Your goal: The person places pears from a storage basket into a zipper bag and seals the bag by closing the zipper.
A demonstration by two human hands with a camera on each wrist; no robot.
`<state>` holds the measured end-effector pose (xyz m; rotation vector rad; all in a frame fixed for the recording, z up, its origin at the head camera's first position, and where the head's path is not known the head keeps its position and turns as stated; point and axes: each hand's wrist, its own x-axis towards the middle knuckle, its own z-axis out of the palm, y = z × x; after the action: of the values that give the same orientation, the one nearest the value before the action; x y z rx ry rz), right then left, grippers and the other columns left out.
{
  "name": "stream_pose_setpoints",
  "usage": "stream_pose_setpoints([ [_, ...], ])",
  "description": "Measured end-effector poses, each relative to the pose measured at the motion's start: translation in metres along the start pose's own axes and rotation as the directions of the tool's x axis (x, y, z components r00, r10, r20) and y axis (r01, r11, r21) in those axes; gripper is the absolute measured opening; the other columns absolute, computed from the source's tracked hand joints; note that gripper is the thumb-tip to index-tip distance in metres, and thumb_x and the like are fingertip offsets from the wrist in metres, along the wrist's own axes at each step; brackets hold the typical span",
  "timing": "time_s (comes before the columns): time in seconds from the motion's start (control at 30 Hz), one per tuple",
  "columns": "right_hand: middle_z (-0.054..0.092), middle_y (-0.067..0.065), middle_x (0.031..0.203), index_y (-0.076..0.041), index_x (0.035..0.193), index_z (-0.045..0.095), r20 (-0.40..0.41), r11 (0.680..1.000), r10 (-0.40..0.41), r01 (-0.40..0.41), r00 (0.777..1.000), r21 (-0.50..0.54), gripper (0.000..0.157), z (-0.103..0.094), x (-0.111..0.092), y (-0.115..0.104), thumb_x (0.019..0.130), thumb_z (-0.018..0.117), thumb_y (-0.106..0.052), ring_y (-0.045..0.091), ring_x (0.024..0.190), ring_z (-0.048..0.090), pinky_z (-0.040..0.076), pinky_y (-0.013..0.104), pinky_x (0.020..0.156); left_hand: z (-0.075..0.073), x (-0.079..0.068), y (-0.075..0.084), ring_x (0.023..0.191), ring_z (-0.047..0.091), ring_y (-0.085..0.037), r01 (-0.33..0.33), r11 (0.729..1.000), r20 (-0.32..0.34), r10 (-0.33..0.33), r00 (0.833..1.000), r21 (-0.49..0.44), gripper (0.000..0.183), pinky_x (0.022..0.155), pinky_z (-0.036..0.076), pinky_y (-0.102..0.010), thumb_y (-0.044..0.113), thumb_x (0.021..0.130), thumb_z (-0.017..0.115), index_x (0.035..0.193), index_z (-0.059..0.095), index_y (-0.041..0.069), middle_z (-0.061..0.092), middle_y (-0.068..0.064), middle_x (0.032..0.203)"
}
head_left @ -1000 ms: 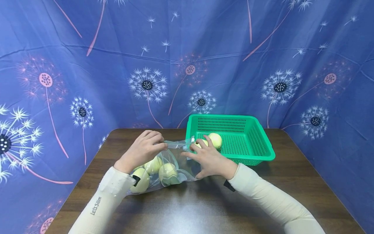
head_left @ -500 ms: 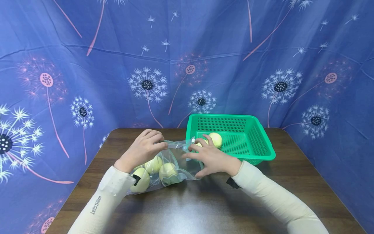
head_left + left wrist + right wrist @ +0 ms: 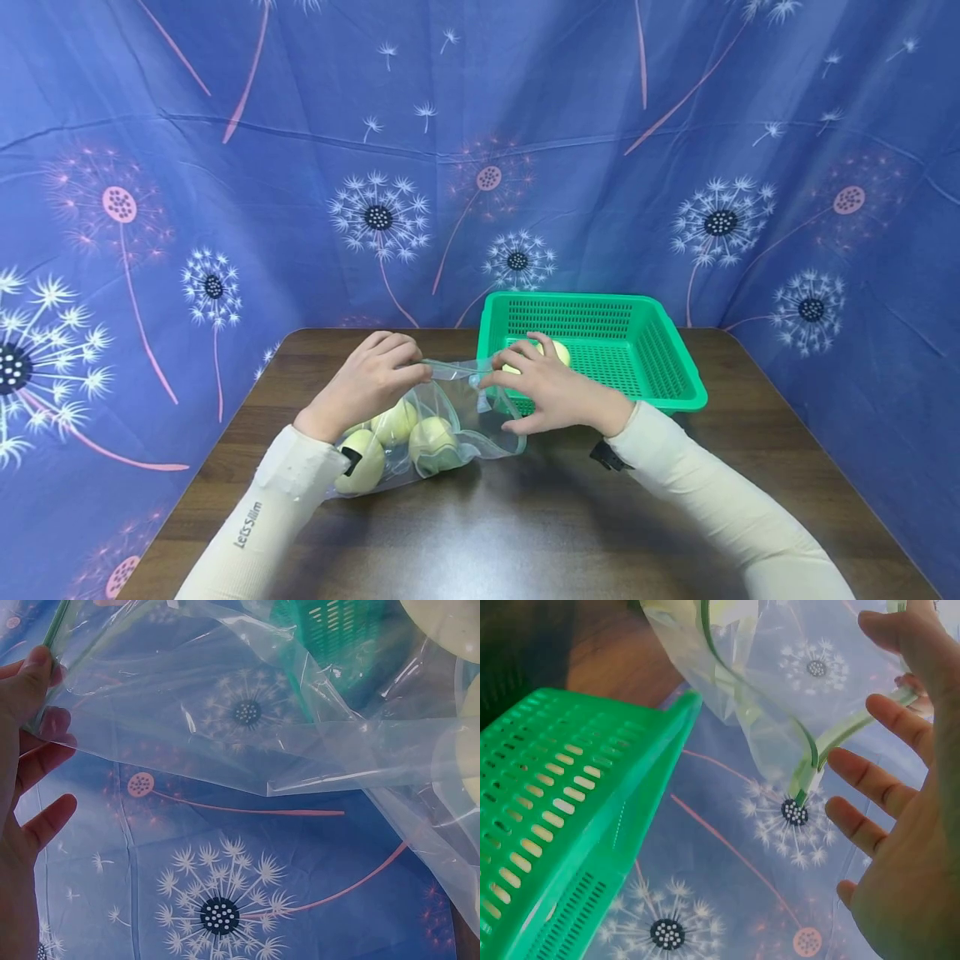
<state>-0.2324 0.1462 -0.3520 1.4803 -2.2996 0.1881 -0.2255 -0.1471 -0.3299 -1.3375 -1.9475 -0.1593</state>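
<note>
A clear zip bag lies on its side with several round, pale yellow-green fruits in its lower part. My left hand pinches the bag's upper edge; in the left wrist view, thumb and fingers meet on the green zip strip of the bag. The bag's mouth gapes to the right. Over that mouth and the near-left corner of the basket, my right hand is spread, holding nothing. Its fingers are apart and stretched towards the zip edge in the right wrist view.
A green slotted plastic basket stands at the back right of the brown wooden table. Inside it are pale fruits, partly hidden behind the right hand. A blue dandelion-print cloth hangs behind and beside the table.
My right hand has drawn back slightly to the right and up from the bag's mouth towards the basket. The left hand and the fruits in the bag have stayed in place.
</note>
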Motion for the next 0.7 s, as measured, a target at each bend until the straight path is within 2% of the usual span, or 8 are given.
stream_pose_setpoints([
  [0.23,0.049,-0.002,0.112,-0.025,0.117,0.055,-0.024,1.0,0.017,-0.017,1.0,-0.018,0.051,-0.004,-0.002,0.008,0.073,0.068,-0.046,0.023,0.108,0.04,0.017,0.06,0.095,0.0,-0.001,0.0,0.088,0.055,-0.022,0.001,1.0,-0.002,-0.001,1.0,-0.002,0.007,0.081,0.043,-0.037,0.015,0.08,0.068,0.086,0.064,0.016,0.056,-0.001,0.083],
  [0.43,0.049,-0.001,0.113,-0.026,0.118,0.055,-0.016,0.997,0.079,-0.079,0.997,-0.025,0.047,-0.013,-0.003,0.014,0.075,0.066,-0.041,0.022,0.107,0.04,0.017,0.06,0.094,-0.001,-0.002,0.0,0.089,0.055,-0.022,0.017,1.0,0.019,-0.017,1.0,0.003,0.01,0.083,0.043,-0.036,0.014,0.079,0.069,0.086,0.064,0.017,0.057,-0.001,0.084],
  [0.7,0.049,0.0,0.115,-0.025,0.12,0.054,-0.008,0.988,0.147,-0.147,0.989,-0.035,0.045,-0.02,-0.008,0.033,0.078,0.064,-0.038,0.023,0.108,0.038,0.016,0.059,0.094,0.0,-0.002,0.0,0.089,0.055,-0.022,0.013,1.0,0.012,-0.013,1.0,0.003,0.012,0.082,0.043,-0.036,0.014,0.078,0.071,0.086,0.063,0.016,0.056,-0.001,0.084],
])
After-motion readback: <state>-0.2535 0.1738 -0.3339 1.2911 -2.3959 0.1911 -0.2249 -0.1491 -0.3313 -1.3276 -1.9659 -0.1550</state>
